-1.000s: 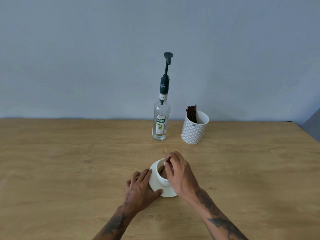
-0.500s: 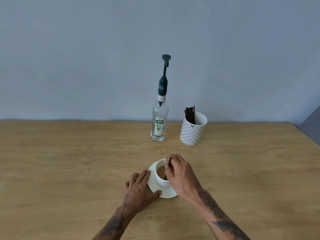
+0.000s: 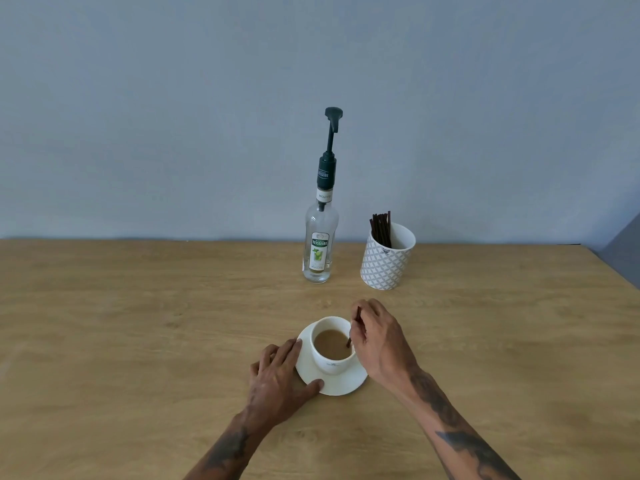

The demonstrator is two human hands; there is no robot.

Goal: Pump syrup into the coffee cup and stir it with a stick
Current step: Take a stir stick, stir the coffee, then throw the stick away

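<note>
A white coffee cup holding light brown coffee stands on a white saucer near the table's front. My right hand pinches a dark stir stick whose lower end dips into the coffee at the cup's right side. My left hand lies flat on the table, fingers and thumb touching the saucer's left edge. The clear syrup bottle with a dark green pump stands upright farther back, untouched.
A patterned white holder with several dark stir sticks stands to the right of the bottle. The wooden table ends at a grey-blue wall behind, and its right edge slants off at the far right.
My right hand has shifted from over the cup to its right side, uncovering the coffee, with the stick still in the liquid. My left hand stays on the saucer.
</note>
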